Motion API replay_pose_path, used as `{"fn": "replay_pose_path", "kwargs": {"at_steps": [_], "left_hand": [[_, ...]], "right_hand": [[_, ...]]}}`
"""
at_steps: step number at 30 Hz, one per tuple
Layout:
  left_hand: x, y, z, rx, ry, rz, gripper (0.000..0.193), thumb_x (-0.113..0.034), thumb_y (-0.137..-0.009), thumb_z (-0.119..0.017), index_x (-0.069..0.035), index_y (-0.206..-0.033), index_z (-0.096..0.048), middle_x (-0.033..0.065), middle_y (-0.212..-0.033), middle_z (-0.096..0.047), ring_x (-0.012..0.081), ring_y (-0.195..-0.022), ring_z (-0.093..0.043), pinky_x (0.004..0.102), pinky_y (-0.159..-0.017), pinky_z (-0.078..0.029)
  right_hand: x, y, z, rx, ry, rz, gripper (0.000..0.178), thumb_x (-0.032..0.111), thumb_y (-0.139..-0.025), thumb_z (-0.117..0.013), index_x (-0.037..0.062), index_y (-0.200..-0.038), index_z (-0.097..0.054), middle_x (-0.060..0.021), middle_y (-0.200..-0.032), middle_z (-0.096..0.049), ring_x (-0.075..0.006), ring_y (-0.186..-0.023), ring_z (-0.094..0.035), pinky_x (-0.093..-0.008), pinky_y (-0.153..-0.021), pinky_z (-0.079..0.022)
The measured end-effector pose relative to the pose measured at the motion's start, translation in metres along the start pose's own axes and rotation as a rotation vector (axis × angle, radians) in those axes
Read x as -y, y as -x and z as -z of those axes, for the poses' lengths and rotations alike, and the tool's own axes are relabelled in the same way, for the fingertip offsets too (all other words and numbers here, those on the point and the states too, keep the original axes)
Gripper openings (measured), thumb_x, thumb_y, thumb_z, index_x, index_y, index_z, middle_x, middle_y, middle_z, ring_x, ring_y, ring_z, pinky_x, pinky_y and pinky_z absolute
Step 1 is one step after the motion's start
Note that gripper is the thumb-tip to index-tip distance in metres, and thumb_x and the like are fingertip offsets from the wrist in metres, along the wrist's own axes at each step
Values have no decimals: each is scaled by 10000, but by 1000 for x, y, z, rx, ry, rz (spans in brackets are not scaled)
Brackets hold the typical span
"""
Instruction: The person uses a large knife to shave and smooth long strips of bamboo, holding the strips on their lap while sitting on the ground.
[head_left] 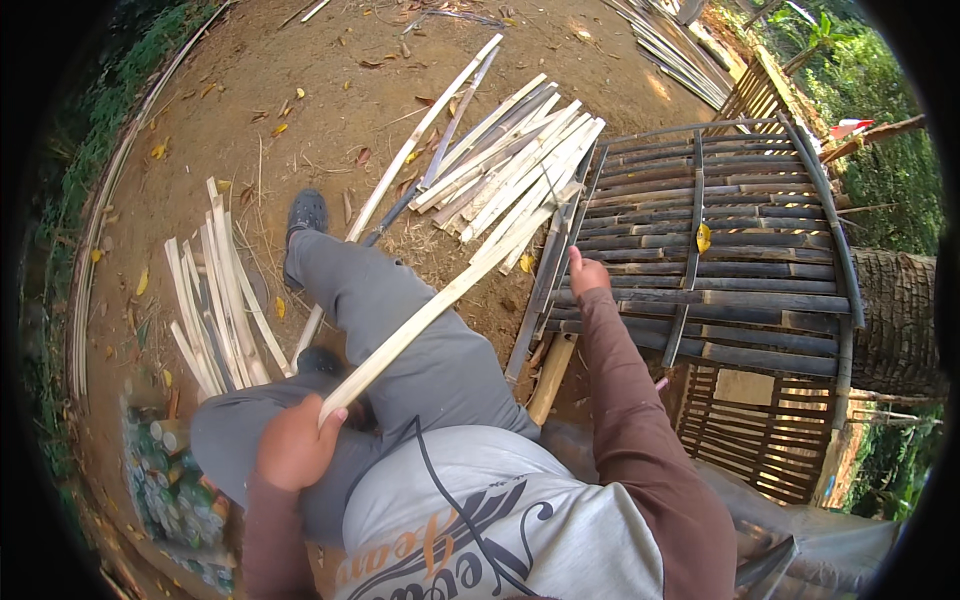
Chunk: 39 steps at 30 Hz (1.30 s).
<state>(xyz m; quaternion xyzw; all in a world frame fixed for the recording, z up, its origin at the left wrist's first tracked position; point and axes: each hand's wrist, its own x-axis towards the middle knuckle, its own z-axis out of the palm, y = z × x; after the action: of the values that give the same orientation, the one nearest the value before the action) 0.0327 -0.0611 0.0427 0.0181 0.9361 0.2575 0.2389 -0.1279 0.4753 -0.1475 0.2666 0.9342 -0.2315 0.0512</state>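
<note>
My left hand (298,442) is closed round the near end of a long pale bamboo strip (430,318). From there the strip slants up to the right across my legs, its far end lying near the split-strip pile. My right hand (588,276) is closed, thumb up, at the edge of a slatted bamboo bench. A thin dark blade-like tool (562,222) juts from its grip toward the strip's far end; seen edge-on, its exact kind is hard to make out.
Pale split strips (530,150) lie heaped ahead, beside the dark slatted bamboo bench (730,215). Another bunch of strips (225,290) rests at left, above a stack of cut bamboo (180,490). Dry leaves dot the dirt ground (300,60). A tree trunk (897,320) stands at right.
</note>
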Motion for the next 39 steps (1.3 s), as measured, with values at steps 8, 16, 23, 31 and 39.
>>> {"fn": "replay_pose_path", "kwargs": {"at_steps": [8,16,23,31,39], "left_hand": [[-6,0,-13,-94,-120,1,359,-381,-1023,-664,-41,-936,-592,230,-775,-672,471,-755,-658,575,-665,-499],[-15,8,-31,-221,-283,34,342,-376,-961,-739,-74,-943,-578,166,-750,-676,403,-695,-674,513,-603,-509],[-12,9,-28,-266,-366,-51,348,-382,-945,-754,-84,-934,-576,134,-747,-654,371,-690,-675,486,-597,-515],[-4,7,-36,-254,-329,-40,345,-379,-943,-758,-87,-932,-573,133,-739,-650,370,-674,-668,481,-589,-510],[-7,11,-31,-253,-345,-28,336,-370,-934,-763,-90,-926,-579,132,-741,-651,370,-690,-673,479,-594,-511]], "right_hand": [[4,-22,45,-54,-264,-48,803,659,-1075,-421,-61,-871,-711,-264,-807,-687,-403,-776,-661,-499,-792,-510],[104,141,47,315,312,416,659,635,-1038,-524,30,-1019,-783,-251,-919,-747,-458,-938,-714,-533,-851,-557],[12,4,49,145,330,4,738,645,-1072,-419,6,-1093,-787,-274,-1094,-751,-473,-1086,-695,-523,-979,-536],[58,84,34,259,124,362,684,598,-1067,-487,-24,-1024,-769,-300,-987,-735,-500,-994,-690,-548,-898,-541],[54,94,19,280,180,261,647,590,-1063,-497,7,-1081,-778,-294,-1007,-739,-494,-1003,-693,-548,-894,-544]]}}
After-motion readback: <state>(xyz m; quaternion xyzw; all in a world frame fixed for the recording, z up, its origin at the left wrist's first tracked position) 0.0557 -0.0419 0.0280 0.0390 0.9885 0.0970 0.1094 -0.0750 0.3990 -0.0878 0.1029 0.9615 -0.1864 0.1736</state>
